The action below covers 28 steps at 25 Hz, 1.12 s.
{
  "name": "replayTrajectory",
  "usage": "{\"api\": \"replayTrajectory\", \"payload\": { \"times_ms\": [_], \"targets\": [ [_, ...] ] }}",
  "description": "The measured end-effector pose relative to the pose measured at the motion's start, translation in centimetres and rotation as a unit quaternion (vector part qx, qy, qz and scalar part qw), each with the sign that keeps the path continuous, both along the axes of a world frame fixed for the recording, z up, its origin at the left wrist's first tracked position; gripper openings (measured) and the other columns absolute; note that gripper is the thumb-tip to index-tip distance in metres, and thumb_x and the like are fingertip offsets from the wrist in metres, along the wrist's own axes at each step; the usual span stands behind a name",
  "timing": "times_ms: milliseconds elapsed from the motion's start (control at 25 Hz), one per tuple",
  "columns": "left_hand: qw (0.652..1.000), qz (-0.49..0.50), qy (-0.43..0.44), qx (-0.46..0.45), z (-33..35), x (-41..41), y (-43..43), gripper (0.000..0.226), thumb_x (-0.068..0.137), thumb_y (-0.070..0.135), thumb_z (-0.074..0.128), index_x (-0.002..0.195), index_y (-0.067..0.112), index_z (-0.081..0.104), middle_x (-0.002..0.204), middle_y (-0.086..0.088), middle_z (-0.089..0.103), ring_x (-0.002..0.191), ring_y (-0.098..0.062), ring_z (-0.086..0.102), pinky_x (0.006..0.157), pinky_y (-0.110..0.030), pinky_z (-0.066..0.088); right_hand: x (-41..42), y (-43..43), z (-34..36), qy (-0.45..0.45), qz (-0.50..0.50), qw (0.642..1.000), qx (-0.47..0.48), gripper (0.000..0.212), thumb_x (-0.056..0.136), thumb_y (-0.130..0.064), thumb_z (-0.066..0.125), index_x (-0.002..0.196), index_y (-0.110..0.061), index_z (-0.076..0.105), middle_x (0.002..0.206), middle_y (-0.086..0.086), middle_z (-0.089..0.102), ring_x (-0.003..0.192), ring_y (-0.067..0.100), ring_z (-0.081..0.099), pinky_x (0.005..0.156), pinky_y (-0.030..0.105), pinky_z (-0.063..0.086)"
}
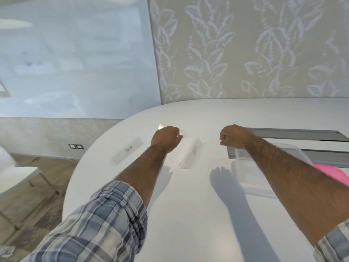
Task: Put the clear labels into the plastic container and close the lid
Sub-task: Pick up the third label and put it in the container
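Labels (128,149) lie flat; left hand (166,138) curls over 1, grip unclear. Right hand (233,136) is fisted, empty. Better to lift an edge first, then carry to container (258,178).

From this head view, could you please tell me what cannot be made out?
- Clear label under the curled left hand: mostly covered; grasp unclear.
- Clear plastic container: right forearm crosses it; contents unreadable.
- Pink lid: cut by the arm and the frame edge.
- Markings on two flat clear labels: too small.
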<state>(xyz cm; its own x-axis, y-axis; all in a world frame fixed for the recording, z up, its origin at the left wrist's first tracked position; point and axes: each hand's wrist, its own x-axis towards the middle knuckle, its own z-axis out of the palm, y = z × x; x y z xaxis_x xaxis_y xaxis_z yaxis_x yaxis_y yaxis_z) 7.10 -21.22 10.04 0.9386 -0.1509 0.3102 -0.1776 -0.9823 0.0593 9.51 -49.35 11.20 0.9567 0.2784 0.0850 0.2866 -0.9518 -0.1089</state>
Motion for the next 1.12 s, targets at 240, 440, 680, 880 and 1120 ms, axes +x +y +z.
{"api": "replayTrajectory", "payload": {
  "times_ms": [240,440,680,880,1120],
  "targets": [
    [0.973,0.212,0.057,-0.065,-4.3,-0.5,16.5,0.046,0.094,0.046,0.058,0.125,0.011,0.059,0.126,-0.009,0.06,0.118,-0.031,0.056,0.089,-0.039,0.046,1.8,14.1,-1.4,0.026,0.068,0.997,-0.019,0.014,0.077,-0.031,0.061,0.088,-0.023,0.068,0.097,-0.008,0.068,0.091,0.018,0.063,0.077,0.032,0.052],
    [0.954,0.235,0.13,-0.131,-7.2,1.0,22.9,0.055,0.087,0.047,0.069,0.124,0.009,0.054,0.124,-0.009,0.057,0.117,-0.03,0.055,0.083,-0.038,0.046,3.9,22.4,-2.0,0.029,0.071,0.997,-0.027,0.018,0.081,-0.03,0.062,0.097,-0.025,0.068,0.109,-0.007,0.066,0.099,0.019,0.062,0.086,0.037,0.052],
    [0.949,0.204,0.175,-0.164,-9.6,3.3,26.4,0.047,0.082,0.047,0.074,0.11,0.013,0.059,0.107,-0.005,0.064,0.088,-0.026,0.06,0.066,-0.031,0.042,6.2,28.8,-3.9,0.047,0.082,0.995,-0.042,0.02,0.089,-0.024,0.059,0.107,-0.023,0.067,0.119,-0.007,0.064,0.111,0.018,0.058,0.091,0.036,0.049],
    [0.954,0.175,0.195,-0.147,-10.3,4.9,27.9,0.046,0.079,0.045,0.077,0.107,0.013,0.061,0.106,-0.004,0.065,0.094,-0.027,0.063,0.068,-0.03,0.043,8.5,32.7,-5.4,0.054,0.09,0.994,-0.042,0.026,0.091,-0.026,0.059,0.116,-0.025,0.063,0.127,-0.008,0.06,0.118,0.016,0.054,0.097,0.035,0.044],
    [0.958,0.128,0.219,-0.135,-10.4,6.4,30.1,0.044,0.077,0.035,0.078,0.115,0.017,0.064,0.114,-0.001,0.065,0.106,-0.025,0.06,0.075,-0.032,0.044,10.6,36.4,-6.4,0.054,0.086,0.994,-0.033,0.046,0.092,-0.022,0.056,0.137,-0.029,0.05,0.14,-0.007,0.052,0.129,0.016,0.046,0.103,0.035,0.039]
  ]
}}
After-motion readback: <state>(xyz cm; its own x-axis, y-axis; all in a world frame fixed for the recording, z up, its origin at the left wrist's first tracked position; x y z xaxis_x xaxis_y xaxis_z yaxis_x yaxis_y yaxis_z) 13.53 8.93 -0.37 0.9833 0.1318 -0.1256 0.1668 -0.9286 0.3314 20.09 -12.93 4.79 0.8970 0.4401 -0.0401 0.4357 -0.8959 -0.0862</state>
